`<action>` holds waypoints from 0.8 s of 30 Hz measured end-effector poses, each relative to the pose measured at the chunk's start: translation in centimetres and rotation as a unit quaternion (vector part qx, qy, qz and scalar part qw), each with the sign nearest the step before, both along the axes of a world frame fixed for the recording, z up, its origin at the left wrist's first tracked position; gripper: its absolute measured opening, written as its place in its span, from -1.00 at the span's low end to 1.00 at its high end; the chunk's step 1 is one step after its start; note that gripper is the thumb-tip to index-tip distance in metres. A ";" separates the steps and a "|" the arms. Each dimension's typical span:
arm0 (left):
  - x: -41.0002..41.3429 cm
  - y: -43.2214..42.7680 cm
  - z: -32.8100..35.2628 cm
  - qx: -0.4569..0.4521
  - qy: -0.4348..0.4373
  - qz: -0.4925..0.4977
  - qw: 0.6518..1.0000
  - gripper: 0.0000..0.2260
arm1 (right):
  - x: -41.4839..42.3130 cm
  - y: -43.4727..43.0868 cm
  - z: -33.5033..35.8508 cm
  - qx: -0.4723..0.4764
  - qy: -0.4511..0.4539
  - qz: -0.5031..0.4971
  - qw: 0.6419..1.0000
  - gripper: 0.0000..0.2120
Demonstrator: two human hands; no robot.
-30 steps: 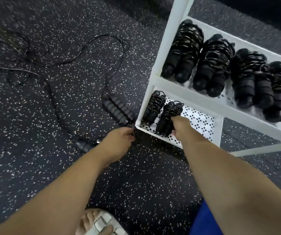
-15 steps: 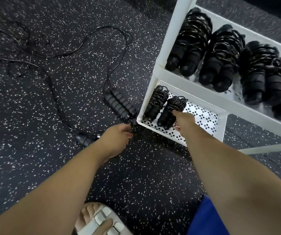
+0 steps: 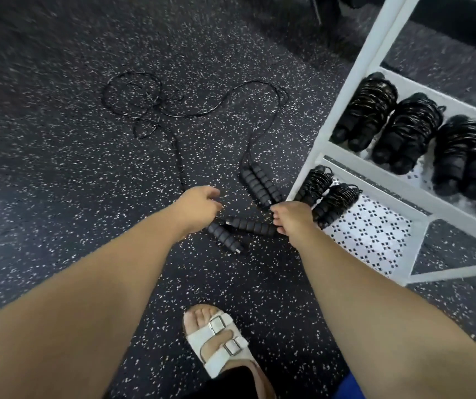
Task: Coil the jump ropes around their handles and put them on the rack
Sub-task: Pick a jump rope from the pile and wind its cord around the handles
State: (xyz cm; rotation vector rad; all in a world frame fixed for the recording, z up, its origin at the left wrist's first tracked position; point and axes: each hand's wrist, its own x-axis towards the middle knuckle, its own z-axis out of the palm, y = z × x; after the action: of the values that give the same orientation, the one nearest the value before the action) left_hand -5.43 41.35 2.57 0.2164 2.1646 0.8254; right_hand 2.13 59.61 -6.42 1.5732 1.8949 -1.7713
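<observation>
Two black ribbed handles of one jump rope lie on the speckled floor between my hands. My left hand (image 3: 199,208) curls over the upper end of the left handle (image 3: 225,237). My right hand (image 3: 294,218) pinches the right end of the other handle (image 3: 251,226). Its thin black rope (image 3: 173,110) trails away in loose loops. A second pair of handles (image 3: 259,182) lies side by side just beyond my right hand. Two coiled ropes (image 3: 326,197) sit on the lower shelf of the white rack (image 3: 374,243).
Several coiled jump ropes (image 3: 403,131) fill the rack's upper shelf. The right part of the lower shelf's perforated panel is bare. My foot in a white sandal (image 3: 219,341) stands on the floor below the hands. The rack's post (image 3: 343,96) rises close to my right hand.
My right hand let go of the coiled rope on the lower shelf and came down to a handle on the floor. My left hand closed over the other handle. The view swung left.
</observation>
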 end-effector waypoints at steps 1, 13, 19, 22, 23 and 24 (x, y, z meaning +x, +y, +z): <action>-0.1 -0.9 0.2 -0.002 0.002 0.007 1.000 -0.54 | -0.4 -1.2 0.1 -0.004 0.021 0.014 1.000 -0.82; -2.5 -8.9 -6.0 0.018 -0.019 0.112 0.993 -0.61 | -5.1 -7.0 -6.0 0.316 -0.154 0.397 0.848 -0.65; -4.0 -10.7 -8.7 -0.001 -0.069 0.128 0.989 -0.52 | -7.0 -6.9 -8.4 0.381 -0.231 0.446 0.776 -0.67; -4.2 -11.3 -9.6 -0.012 -0.070 0.130 0.989 -0.52 | -7.7 -6.7 -8.5 0.377 -0.229 0.444 0.780 -0.70; -4.2 -11.5 -9.7 -0.016 -0.074 0.123 0.990 -0.51 | -7.8 -6.5 -8.6 0.367 -0.223 0.444 0.786 -0.71; -4.2 -11.7 -9.9 -0.019 -0.075 0.119 0.990 -0.51 | -7.8 -6.3 -8.8 0.355 -0.217 0.436 0.798 -0.72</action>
State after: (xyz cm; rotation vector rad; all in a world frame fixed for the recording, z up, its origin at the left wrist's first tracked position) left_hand -9.58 29.68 -7.35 -0.1234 2.0862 0.9030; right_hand -5.71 53.32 -15.17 0.7811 2.5027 -0.2928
